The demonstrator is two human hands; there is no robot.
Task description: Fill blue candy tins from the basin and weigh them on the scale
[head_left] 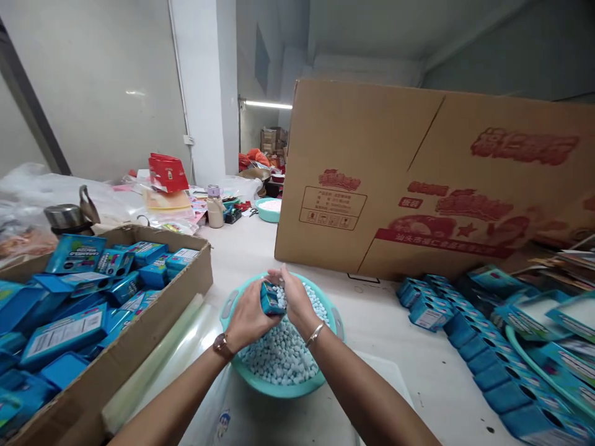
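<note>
My left hand (pixel 247 314) is wrapped around a small blue cardboard box (pixel 269 300), tilted with its open side toward the right. Cupped against that side is my right hand (pixel 297 298), with several pale blue candies (pixel 281 296) between its palm and the box. The fingers of the right hand are partly hidden. Both hands are above a turquoise plastic bowl (pixel 279 391), which holds a heap of the same small round candies (pixel 284 354).
On the left stands an open carton (pixel 153 303) of blue boxes. Rows of blue boxes (pixel 493 365) line the right side. A large cardboard box (pixel 395 179) blocks the back. Clear plastic film (pixel 186 347) lies beside the bowl; a bottle (pixel 215 207) stands farther back.
</note>
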